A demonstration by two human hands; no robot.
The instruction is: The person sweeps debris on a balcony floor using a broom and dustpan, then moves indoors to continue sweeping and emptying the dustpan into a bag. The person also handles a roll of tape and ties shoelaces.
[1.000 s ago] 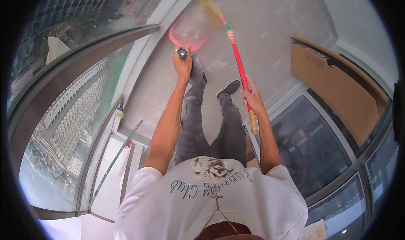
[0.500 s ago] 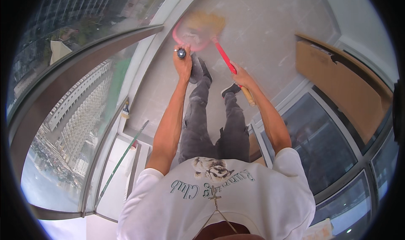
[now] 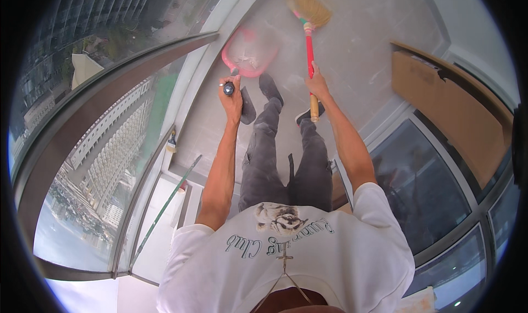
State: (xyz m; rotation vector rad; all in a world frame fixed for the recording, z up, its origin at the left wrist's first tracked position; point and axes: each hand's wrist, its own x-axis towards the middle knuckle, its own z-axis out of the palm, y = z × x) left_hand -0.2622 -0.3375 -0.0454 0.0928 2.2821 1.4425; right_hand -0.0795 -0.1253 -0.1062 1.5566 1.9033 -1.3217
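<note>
My left hand (image 3: 232, 97) is closed around the upright handle of a pink dustpan (image 3: 226, 53); the handle's dark end (image 3: 229, 88) sticks up above the fist. Pale debris (image 3: 250, 59) lies in the pan, which rests on the floor by the window-side ledge. In my right hand (image 3: 317, 84) is a broom (image 3: 309, 49) with a red handle and a wooden end. Its straw bristles (image 3: 313, 7) are at the far side, right of the dustpan and apart from it. Beside my left foot is a dark grey flat shape (image 3: 248, 107) whose kind I cannot make out.
A large cardboard sheet (image 3: 440, 95) leans at the right above glass panels (image 3: 421, 173). Along the left runs a curved window frame (image 3: 104, 73). A paintbrush (image 3: 171, 141) and a green pole (image 3: 168, 206) are near the left ledge. Dusty grey tile (image 3: 357, 54) surrounds my feet.
The broom has moved up and to the right, its bristles leaving the dustpan, and its handle now stands more upright. My left hand and the dustpan have shifted slightly toward me. My left foot moved slightly.
</note>
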